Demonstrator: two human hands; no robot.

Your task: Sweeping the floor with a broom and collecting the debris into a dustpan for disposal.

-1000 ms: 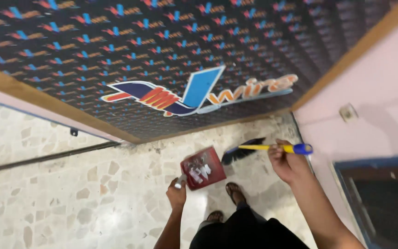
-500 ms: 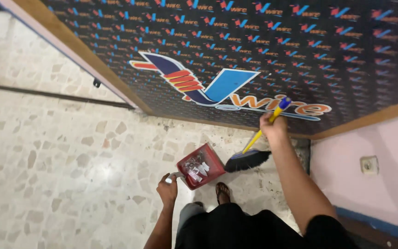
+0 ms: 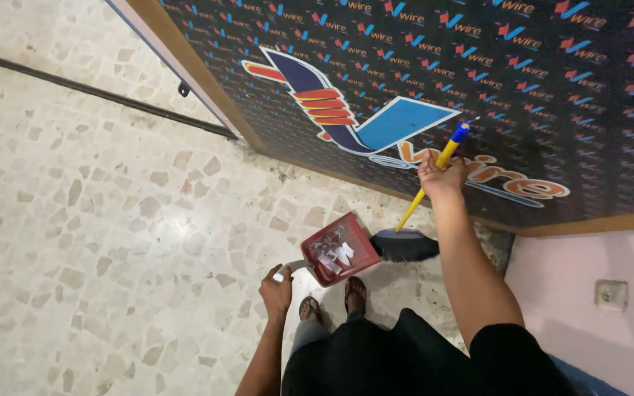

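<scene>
On the far left of the head view, a speckled terrazzo floor (image 3: 111,220) spreads out pale and glossy, crossed near the top by a dark metal rail (image 3: 97,92) that runs toward a wood-framed door panel (image 3: 199,81). Further in, low in the picture, the left hand (image 3: 277,290) has its fingers curled shut around the grey handle of a red dustpan (image 3: 339,249), which rests tilted on the floor just in front of the person's sandalled feet (image 3: 332,301). Inside the pan lies a small heap of white and clear scraps (image 3: 332,253) (what they are made of cannot be told at this size). Touching the pan's right edge is the dark bristle head of a broom (image 3: 405,246), set down on the floor. Its yellow stick with a blue tip rises slanting up and to the right, and the right hand (image 3: 442,176) is closed tight around the stick just below that tip, arm stretched forward. Behind the hand stands the big dark board (image 3: 552,88) printed with repeated small logos and one large red, navy and blue emblem. At the lower right, a pink wall (image 3: 588,257) carries a pale socket plate (image 3: 610,295).
</scene>
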